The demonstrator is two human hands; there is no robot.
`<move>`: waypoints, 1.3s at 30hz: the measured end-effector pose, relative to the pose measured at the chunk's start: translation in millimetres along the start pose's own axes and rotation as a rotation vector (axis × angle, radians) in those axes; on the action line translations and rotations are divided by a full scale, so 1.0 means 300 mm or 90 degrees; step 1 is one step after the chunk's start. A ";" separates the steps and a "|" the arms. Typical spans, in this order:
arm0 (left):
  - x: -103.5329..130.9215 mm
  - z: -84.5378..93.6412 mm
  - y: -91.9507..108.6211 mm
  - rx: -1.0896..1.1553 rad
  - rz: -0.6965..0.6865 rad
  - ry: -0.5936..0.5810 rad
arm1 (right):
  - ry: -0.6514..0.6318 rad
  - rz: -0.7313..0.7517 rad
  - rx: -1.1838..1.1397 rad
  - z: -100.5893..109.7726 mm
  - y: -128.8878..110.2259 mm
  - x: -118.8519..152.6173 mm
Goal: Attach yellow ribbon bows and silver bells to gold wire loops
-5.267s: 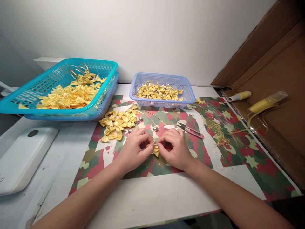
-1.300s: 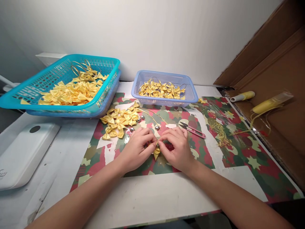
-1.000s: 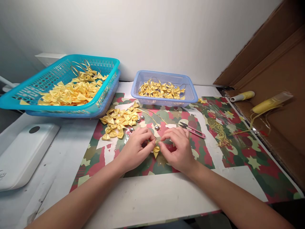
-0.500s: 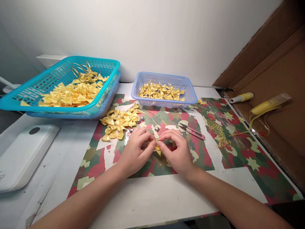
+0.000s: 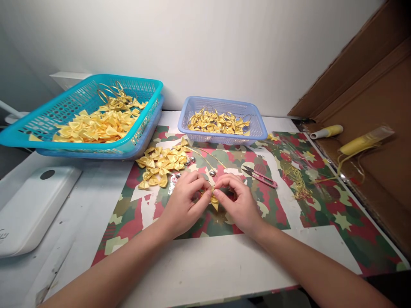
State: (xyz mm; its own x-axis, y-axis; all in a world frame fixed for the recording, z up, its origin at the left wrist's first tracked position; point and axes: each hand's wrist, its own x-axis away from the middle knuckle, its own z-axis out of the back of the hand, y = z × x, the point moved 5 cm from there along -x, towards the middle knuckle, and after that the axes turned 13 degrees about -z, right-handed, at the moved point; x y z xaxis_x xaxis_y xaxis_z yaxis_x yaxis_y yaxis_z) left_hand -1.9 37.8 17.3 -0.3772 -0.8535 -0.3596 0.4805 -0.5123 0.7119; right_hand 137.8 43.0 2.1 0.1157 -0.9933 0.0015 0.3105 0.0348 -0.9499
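Note:
My left hand (image 5: pixel 188 203) and my right hand (image 5: pixel 240 203) meet over the patterned sheet, fingertips pinched together on a yellow bow (image 5: pixel 215 202). The bow's lower tip hangs below the fingers; its upper part is hidden by them. Just beyond the hands lie a silver bell (image 5: pixel 212 173) and thin gold cords (image 5: pixel 205 156). A loose pile of yellow bows (image 5: pixel 160 162) sits to the left, with small bells at its edge. Pink-handled snips (image 5: pixel 261 176) rest to the right of my right hand.
A teal basket (image 5: pixel 96 145) of yellow bows stands at the back left, a blue basket (image 5: pixel 224 137) of bows with gold loops at the back centre. A white device (image 5: pixel 35 205) lies left. Gold thread scraps (image 5: pixel 297 182) and yellow thread spools (image 5: pixel 362 141) are at the right.
The fingertips have shifted slightly around the bow and are closer together. The whole view has moved a little; the baskets and snips lie as before.

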 end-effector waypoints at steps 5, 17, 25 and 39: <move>0.001 -0.003 -0.003 0.004 0.006 -0.008 | 0.003 0.006 0.010 0.000 -0.002 0.000; -0.002 -0.006 -0.001 -0.004 -0.013 -0.024 | -0.019 0.013 0.009 -0.003 -0.001 0.000; -0.005 -0.001 -0.003 0.002 -0.027 -0.045 | -0.026 0.008 0.004 -0.002 -0.006 -0.002; 0.002 0.004 -0.016 0.008 -0.071 -0.109 | -0.092 -0.011 0.018 -0.002 -0.008 -0.010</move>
State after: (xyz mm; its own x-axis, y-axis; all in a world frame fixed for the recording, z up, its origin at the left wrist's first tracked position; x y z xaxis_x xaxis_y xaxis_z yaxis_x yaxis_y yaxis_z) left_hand -5.3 39.9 14.2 -0.5574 -0.7625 -0.3285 0.4194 -0.6001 0.6812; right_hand 136.0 45.9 4.2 0.2440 -0.9676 0.0646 0.3398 0.0229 -0.9402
